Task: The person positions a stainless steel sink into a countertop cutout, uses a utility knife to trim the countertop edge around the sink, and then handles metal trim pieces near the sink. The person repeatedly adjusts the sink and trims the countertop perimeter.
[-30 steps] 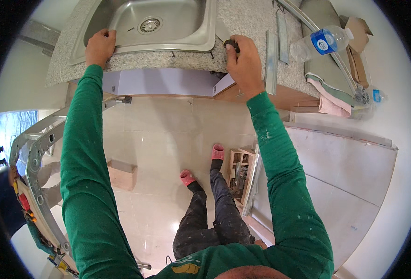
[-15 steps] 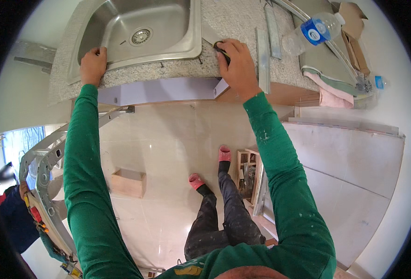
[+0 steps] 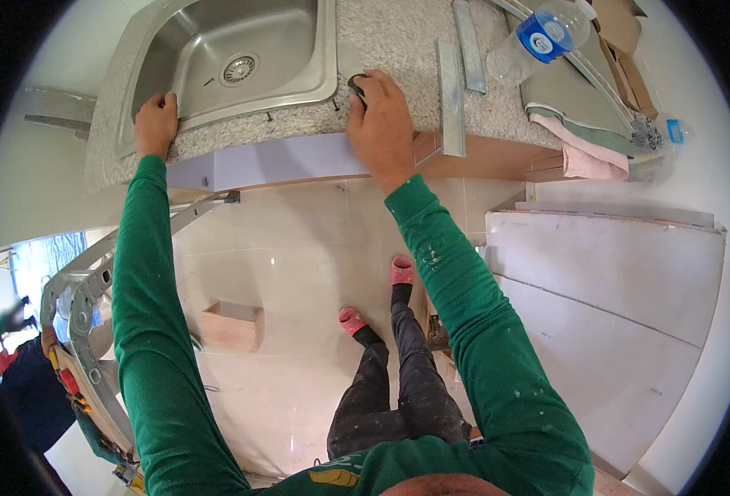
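Both arms (image 3: 152,314) forward: left hand (image 3: 156,128) at sink (image 3: 257,45), grip unclear; right hand (image 3: 380,124) round dark handle (image 3: 356,83)

Looks like a kitchen doubling as a work site tbh. Steel sink (image 3: 286,50) near the granite-look countertop's (image 3: 389,50) front edge, cabinet (image 3: 278,159) underneath, plus an aluminium ladder (image 3: 85,307) and loose metal strips (image 3: 451,99).

Countertop (image 3: 398,41): speckled, stone-like, finely rough. Sink (image 3: 278,50), near the countertop's front edge: smooth metal, satin with glossy highlights. Strips (image 3: 451,103), right of the sink, one crossing the front edge: dull metal. Bottle (image 3: 544,37), toward the right end: transparent, glossy plastic. Folded cloth (image 3: 594,157), front right corner: soft-looking, matt. Open box (image 3: 627,78), right end: matt cardboard. Floor (image 3: 286,289): smooth, glossy tile.
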`<state>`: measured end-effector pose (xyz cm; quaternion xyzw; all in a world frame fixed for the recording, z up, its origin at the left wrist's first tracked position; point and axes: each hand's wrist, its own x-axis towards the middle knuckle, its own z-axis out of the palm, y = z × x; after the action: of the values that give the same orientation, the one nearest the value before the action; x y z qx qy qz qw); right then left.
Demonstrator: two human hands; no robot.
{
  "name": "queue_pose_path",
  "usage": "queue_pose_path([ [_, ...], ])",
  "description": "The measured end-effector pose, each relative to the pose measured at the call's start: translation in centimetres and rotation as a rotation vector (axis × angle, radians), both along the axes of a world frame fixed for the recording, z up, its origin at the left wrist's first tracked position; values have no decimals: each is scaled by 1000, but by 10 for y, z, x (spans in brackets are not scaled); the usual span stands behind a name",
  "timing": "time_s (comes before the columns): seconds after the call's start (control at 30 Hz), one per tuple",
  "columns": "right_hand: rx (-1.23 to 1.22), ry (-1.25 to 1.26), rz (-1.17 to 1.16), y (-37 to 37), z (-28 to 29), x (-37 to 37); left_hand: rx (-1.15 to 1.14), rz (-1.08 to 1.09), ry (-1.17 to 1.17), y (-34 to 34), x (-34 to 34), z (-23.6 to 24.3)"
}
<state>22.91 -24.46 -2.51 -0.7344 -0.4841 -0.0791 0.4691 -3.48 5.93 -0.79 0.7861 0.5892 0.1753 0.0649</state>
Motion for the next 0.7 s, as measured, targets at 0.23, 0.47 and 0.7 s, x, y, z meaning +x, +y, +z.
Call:
queue_pose_path([
  [0.23, 13, -32, 99, -33, 30, 8, -24, 18, 22, -2, -2, 0],
  [0.47, 8, -276, 152, 0, 13, 33, -14, -41, -72, -3, 12, -5],
  [0.7, 161, -101, 214, -24, 37, 15, -15, 1, -19, -12, 3, 4],
])
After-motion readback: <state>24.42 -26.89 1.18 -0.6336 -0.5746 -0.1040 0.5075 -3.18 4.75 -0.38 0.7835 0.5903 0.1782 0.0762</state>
